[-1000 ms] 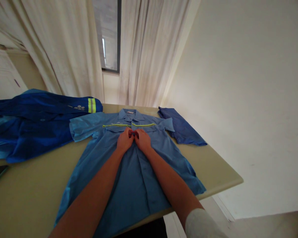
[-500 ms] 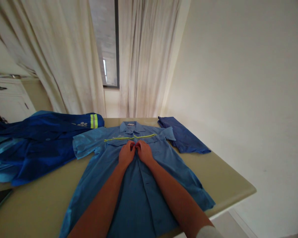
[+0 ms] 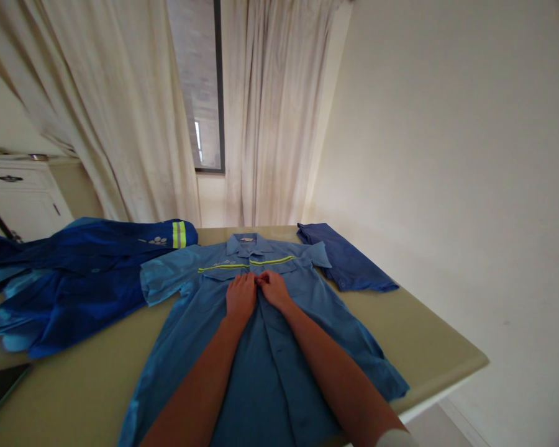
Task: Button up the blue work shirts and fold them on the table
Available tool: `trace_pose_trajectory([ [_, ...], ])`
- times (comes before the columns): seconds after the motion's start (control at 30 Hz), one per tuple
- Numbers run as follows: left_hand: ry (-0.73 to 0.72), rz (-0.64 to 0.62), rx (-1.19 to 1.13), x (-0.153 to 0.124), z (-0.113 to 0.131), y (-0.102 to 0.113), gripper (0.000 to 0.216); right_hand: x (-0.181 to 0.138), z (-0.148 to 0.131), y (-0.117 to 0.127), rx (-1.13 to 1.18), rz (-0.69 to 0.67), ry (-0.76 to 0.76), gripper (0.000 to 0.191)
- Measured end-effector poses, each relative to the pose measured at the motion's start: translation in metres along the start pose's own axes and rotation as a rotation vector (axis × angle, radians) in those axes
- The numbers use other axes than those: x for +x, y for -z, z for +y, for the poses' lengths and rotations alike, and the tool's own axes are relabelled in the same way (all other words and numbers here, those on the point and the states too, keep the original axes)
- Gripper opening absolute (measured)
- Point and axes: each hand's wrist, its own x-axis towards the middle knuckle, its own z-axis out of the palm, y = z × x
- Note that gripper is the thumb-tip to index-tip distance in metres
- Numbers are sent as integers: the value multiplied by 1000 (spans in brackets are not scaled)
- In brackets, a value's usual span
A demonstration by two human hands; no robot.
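Note:
A blue short-sleeved work shirt [image 3: 242,379] lies spread face up on the table, its collar at the far side and thin yellow stripes across the chest. Both hands meet at its front placket, just below the stripes. My left hand [image 3: 241,296] is closed on the placket edge, back of the hand upward. Beside it, my right hand [image 3: 272,288] pinches the same edge with thumb and forefinger. Whatever small part sits between the fingertips, perhaps a button, is hidden. Lower down, the placket runs toward me between my forearms.
Darker blue garments [image 3: 88,279] with a reflective band lie heaped on the left. A folded navy garment [image 3: 347,257] rests at the right. A dark flat object [image 3: 0,388] is at the left edge of the table [image 3: 428,335]. Curtains [image 3: 279,124] and a wall stand behind.
The view has tilted slightly, shifting everything a little down. My left hand has turned flatter over the placket, while my right hand keeps its pinch. The shirt stays in place.

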Motion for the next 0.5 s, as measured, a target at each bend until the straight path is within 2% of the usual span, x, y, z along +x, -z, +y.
trace_pose_trajectory([
  [0.1, -4, 7, 43, -2, 2, 1, 28, -2, -2, 0, 26, 31, 44, 16],
  [0.17, 2, 10, 40, -2, 1, 1, 33, -3, -7, 6, 62, 106, 76, 19],
  [0.3, -17, 33, -46, -3, -4, -5, 40, -4, -30, 37, 116, 316, 102, 21],
  [0.33, -21, 30, -69, -3, -6, -8, 43, -7, -37, 47, 82, 306, 117, 19],
  [0.4, -14, 8, -104, -1, -10, -13, 48, -21, -50, 62, -60, 182, 142, 17],
  [0.5, 45, 4, -161, 6, -15, -17, 51, -58, -59, 64, -342, -56, 116, 32],
])
